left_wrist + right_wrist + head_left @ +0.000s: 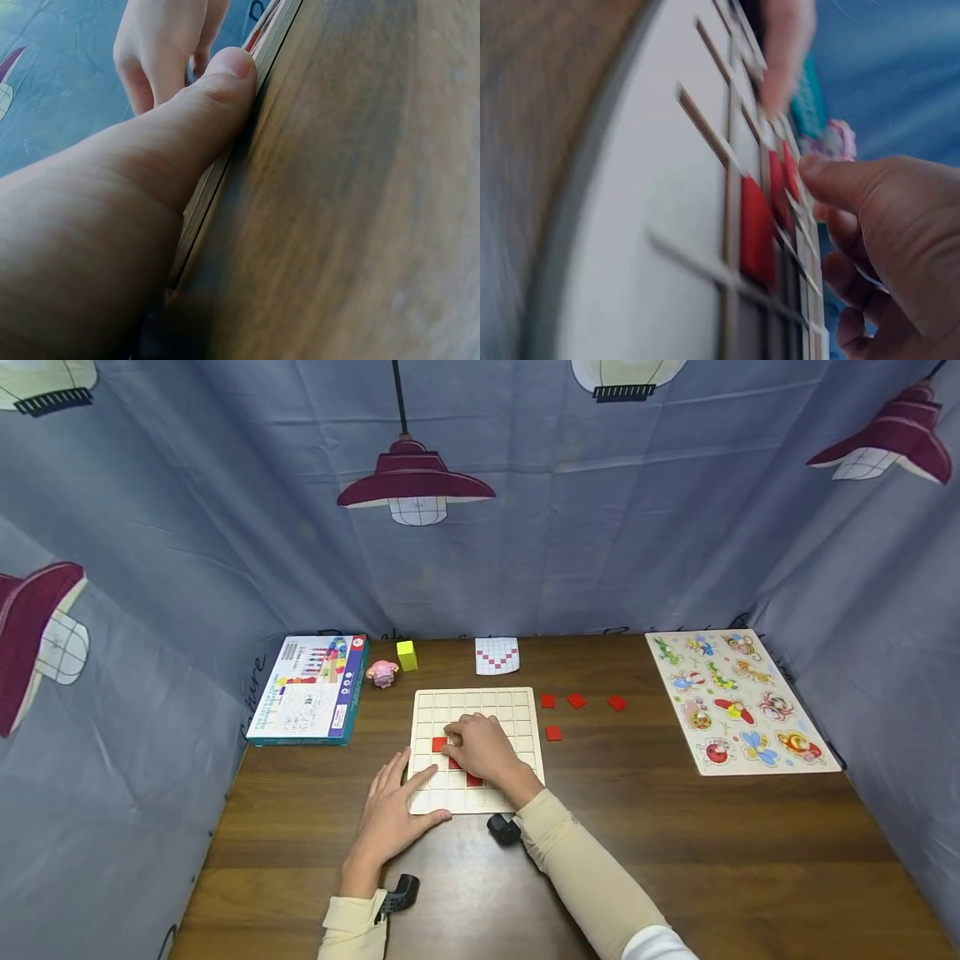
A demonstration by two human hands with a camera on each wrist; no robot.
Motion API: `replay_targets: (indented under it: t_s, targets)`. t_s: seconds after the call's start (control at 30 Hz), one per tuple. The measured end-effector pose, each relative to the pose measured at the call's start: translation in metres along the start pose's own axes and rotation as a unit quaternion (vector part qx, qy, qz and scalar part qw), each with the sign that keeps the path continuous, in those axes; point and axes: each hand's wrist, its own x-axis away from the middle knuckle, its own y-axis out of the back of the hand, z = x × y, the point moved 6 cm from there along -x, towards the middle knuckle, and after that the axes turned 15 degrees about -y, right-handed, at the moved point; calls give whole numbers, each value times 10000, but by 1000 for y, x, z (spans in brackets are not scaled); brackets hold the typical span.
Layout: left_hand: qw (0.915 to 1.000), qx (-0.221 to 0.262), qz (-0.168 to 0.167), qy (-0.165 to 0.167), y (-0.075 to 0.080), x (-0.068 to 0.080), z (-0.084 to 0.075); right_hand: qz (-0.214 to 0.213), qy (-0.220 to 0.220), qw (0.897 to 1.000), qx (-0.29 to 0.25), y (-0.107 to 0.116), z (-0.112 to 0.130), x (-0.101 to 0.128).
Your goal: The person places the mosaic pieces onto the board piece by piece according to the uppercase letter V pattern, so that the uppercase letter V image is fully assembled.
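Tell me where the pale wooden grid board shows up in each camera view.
Head: the pale wooden grid board lies centre on the brown table, under both hands.
Left wrist: only its thin edge shows, running diagonally beside the left hand's thumb.
Right wrist: it fills the left and centre, seen close and slanted, blurred.
Shared landmark: the red square tiles set in its cells, at in the head view.

Pale grid board (pixel 517 710), flat; red tiles (pixel 439 744), seemingly seated
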Motion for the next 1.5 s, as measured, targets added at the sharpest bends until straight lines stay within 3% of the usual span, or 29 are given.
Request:
replay_targets:
  t_s: [0.17, 0.3, 0.53, 0.67, 1.17, 1.5]
  targets:
    - [10000, 4, 20, 81, -3, 0, 0, 45, -152, 9972, -732, 20, -36, 8]
    - [10000, 13, -43, 85, -2, 1, 1, -60, -374, 9922, -1186, 38, -80, 17]
    - [9999, 48, -7, 98, -4, 2, 3, -148, -964, 9849, -1431, 61, -158, 35]
    - [9998, 71, 80, 164, -6, 2, 5, 23, -1181, 9833, -1383, 60, -184, 43]
    - [9999, 100, -89, 51, -2, 1, 4, 9, -1027, 9887, -1094, 49, -193, 40]
    - [9997, 195, 26, 119, -4, 0, 3, -230, -1004, 9894, -1020, 49, -190, 38]
